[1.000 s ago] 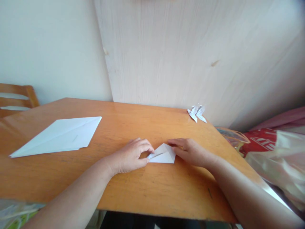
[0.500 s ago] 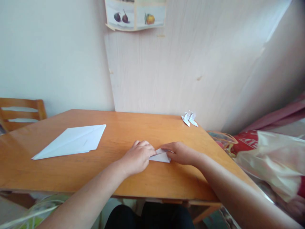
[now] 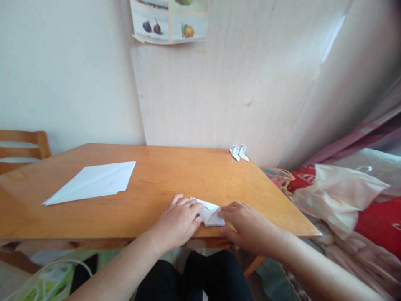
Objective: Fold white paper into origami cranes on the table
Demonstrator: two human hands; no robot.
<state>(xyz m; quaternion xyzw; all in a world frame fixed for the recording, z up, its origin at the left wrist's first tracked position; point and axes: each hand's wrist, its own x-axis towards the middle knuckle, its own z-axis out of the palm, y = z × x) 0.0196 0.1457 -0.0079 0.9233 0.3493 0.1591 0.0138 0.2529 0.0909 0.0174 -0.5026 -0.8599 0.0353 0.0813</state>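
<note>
A small piece of folded white paper (image 3: 212,216) lies by the table's front edge, with creases and overlapping flaps on its upper face. My left hand (image 3: 181,219) holds its left side, the fingers on top and the thumb at the near left edge. At the right edge, my right hand (image 3: 246,223) has its fingertips on the paper and its thumb near the lower right corner. My fingers cover both ends of the paper.
Larger folded white sheets (image 3: 94,182) lie on the left of the wooden table (image 3: 163,171). Small folded paper pieces (image 3: 239,152) stand at its back right corner. A chair (image 3: 25,144) is at far left; plastic bags (image 3: 338,194) are piled on the right.
The folded paper has been turned and brought nearer to the table's front edge, and more of its face shows. Both hands moved towards me with it. The view has shifted slightly.
</note>
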